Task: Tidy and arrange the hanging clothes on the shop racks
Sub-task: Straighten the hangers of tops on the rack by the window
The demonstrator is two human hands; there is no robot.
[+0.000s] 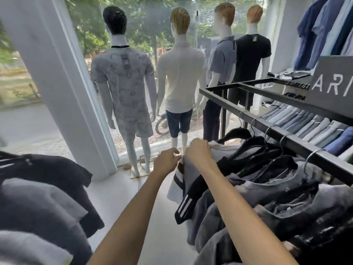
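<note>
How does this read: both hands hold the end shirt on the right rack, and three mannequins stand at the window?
One error: four mannequins stand at the window, not three, per the head view. The left hand and right hand do hold the end shirt on the right rack.

1. A black square-section metal rack rail (267, 124) slants across the right side, with thin wire hanger hooks looped over it.
2. A pale grey-and-white shirt (191, 175) hangs foremost at the rail's open end. Its white sleeve has a dark band near the hem.
3. A black garment with three white sleeve stripes (186, 206) hangs just behind it, touching it.
4. A row of grey and charcoal shirts on black hangers (277, 188) follows, packed tight and overlapping.
5. Dark and grey tops (44, 197) bunch together at the left edge; their rail is out of view.
6. Navy to light-blue shirts (324, 27) hang side by side high on the right.
</note>
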